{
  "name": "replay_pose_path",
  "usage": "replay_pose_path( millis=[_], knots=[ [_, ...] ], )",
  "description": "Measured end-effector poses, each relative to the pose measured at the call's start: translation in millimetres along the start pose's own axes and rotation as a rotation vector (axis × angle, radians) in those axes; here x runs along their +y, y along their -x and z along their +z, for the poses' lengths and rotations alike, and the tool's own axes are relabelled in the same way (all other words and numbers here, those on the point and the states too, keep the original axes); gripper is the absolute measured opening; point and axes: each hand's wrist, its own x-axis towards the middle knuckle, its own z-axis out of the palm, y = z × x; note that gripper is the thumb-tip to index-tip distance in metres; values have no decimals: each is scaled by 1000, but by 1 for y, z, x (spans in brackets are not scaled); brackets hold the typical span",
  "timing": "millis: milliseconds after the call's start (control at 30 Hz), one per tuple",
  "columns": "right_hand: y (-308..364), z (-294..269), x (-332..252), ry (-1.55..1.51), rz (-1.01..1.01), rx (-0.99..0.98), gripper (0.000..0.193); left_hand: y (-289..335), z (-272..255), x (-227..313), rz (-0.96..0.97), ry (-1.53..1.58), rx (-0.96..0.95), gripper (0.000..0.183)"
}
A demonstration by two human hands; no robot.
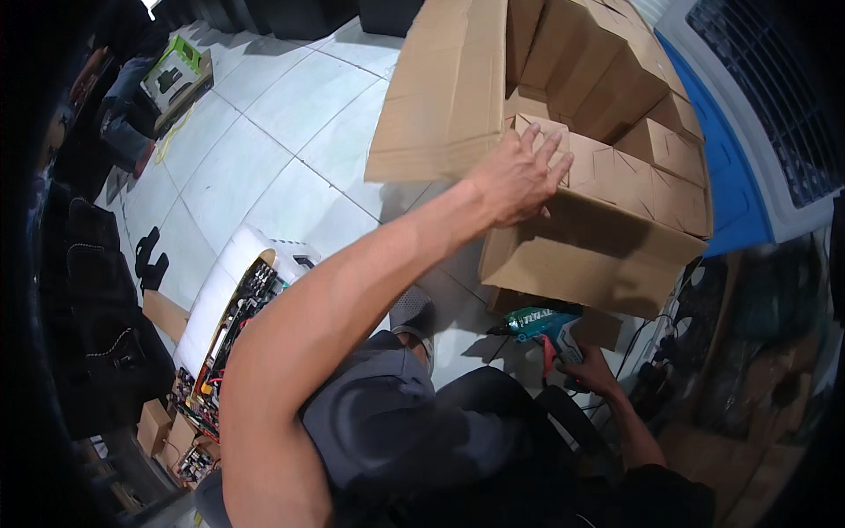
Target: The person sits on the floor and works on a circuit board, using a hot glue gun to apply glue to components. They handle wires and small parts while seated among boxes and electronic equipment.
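Your left hand (518, 179) is stretched out ahead of you, fingers spread wide and laid flat on the near wall of a large open cardboard box (607, 255). The palm presses on the top edge of that wall rather than closing round anything. Just past your fingertips, inside the box, stand cardboard dividers (651, 167) that split it into cells. One long flap (449, 88) stands up to the left of your hand.

Your right hand (588, 368) is low and close to your body, below the box and well apart from the left hand. It is wrapped round the grip of a teal power drill (539, 324), whose nose points left, towards your knee. How tightly the fingers close cannot be made out.

The box sits on a pale tiled floor (264, 158), tipped towards you. To steady it well, keep the left palm flat and press down through the wall's edge, not on the thin dividers, which would likely buckle. Hold the drill pointed away from your leg (387, 414).

Farther left of your arm, an opened white appliance (238, 308) shows circuit boards and coloured wires.
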Motion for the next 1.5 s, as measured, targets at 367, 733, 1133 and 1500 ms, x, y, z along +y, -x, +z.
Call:
replay_pose_path(
  millis=[367,733,1133,1500],
  knots=[
    [-7,7,-10,162,0,-34,42,31,8,-51,-183,-347,130,61],
    [-18,10,-17,262,-183,-47,52,84,-24,-72,-490,-217,185,59],
    [-38,79,-125,-459,-133,-426,40,303,-150,-26,-833,164,157,24],
    [-18,136,-210,-596,-356,-603,53,371,-134,17,-728,92,185,27]
  ],
)
